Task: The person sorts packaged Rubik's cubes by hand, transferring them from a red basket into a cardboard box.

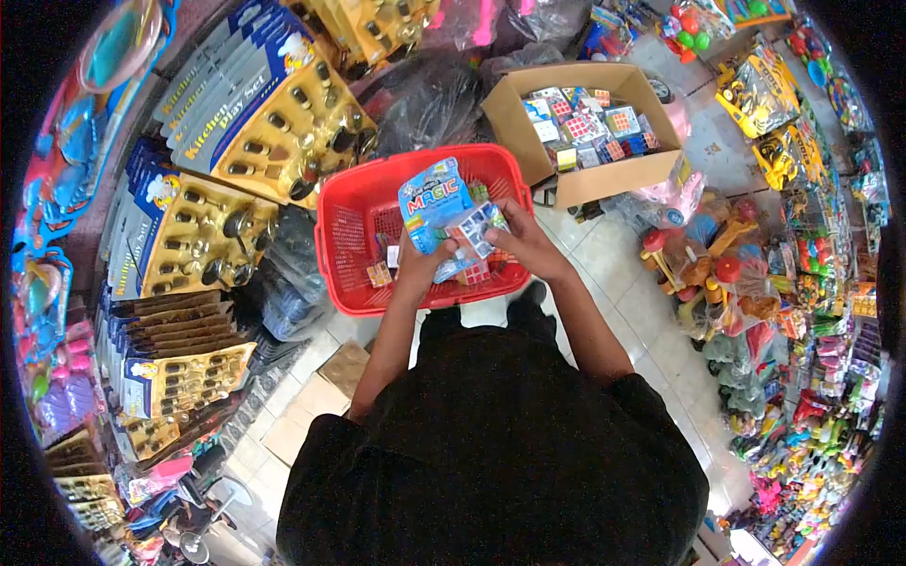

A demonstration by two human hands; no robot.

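Seen from the head camera, the person is standing over a red basket (351,219) resting on the tiled floor (618,283), with both hands working above it. The left hand (420,262) is closing its grip around a blue card pack (433,201) printed with the word "MAGIC", holding it upright over the basket. The right hand (525,240) is curling its fingers around a wrapped puzzle cube (481,226), which is touching the lower right edge of the card pack. More cubes are lying inside the basket beneath the hands. Just beyond the basket, an open cardboard box (604,179) is sitting with many small cubes in it. Yellow play set cards (274,123) are leaning in stacks to the left.
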